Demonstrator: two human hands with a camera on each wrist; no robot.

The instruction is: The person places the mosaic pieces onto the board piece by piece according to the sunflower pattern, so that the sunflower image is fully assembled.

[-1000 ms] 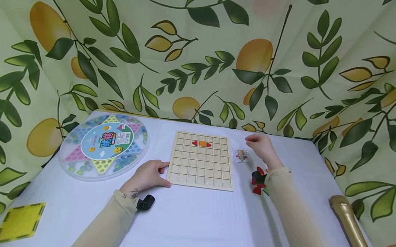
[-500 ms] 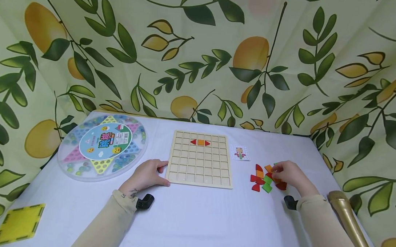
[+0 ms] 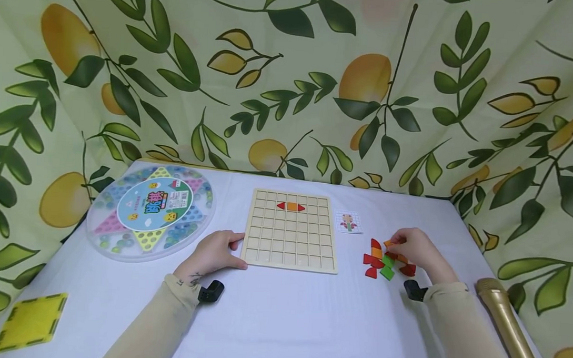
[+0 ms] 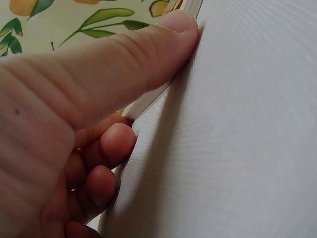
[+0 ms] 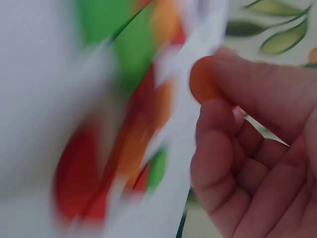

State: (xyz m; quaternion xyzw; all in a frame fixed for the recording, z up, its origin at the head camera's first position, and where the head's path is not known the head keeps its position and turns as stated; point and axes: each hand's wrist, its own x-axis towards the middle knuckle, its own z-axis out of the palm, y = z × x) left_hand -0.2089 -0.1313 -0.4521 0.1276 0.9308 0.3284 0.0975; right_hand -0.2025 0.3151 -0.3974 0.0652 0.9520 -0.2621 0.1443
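Bracing the pale wooden grid board [image 3: 290, 232] at its near left corner, the left hand [image 3: 214, 254] lies with thumb along the edge and fingers curled against the side, seemingly to keep the flat tray from sliding on the white cloth-covered counter [image 3: 281, 316]. The right hand [image 3: 414, 249] pinches a small orange tile [image 5: 202, 79] between thumb and fingertips, just above the heap of flat red, orange and green tiles [image 3: 380, 258] right of the board. Two red triangles flanking an orange square [image 3: 291, 206] already sit in the grid's second row, beside a small printed pattern card [image 3: 348, 222].
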